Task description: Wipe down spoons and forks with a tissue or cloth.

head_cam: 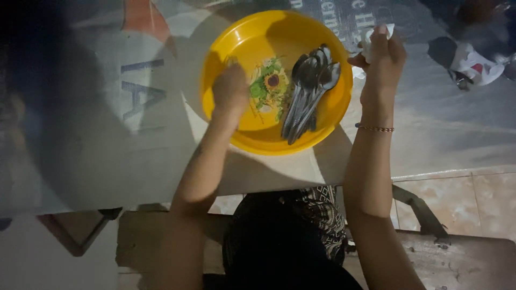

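Left hand [230, 92] closed, inside yellow plate [236, 40]; contents indiscernible. Right hand [382, 53] gripping white cloth [370, 49] at plate's right rim. Metal spoons [309, 94] bunched between hands, long axis near-to-far, bowls farthest; left hand nearer.

A desk [107, 161] covered with a pale grey printed plastic sheet carries everything here. A round yellow plastic plate [247, 32] with a sunflower picture at its middle lies flat on the sheet, close to the desk's near edge. Well to the right of the plate, near the far right corner of the view, a crumpled white wrapper with a red mark [475, 67] lies on the sheet. Left of the plate the sheet shows large dark printed letters.
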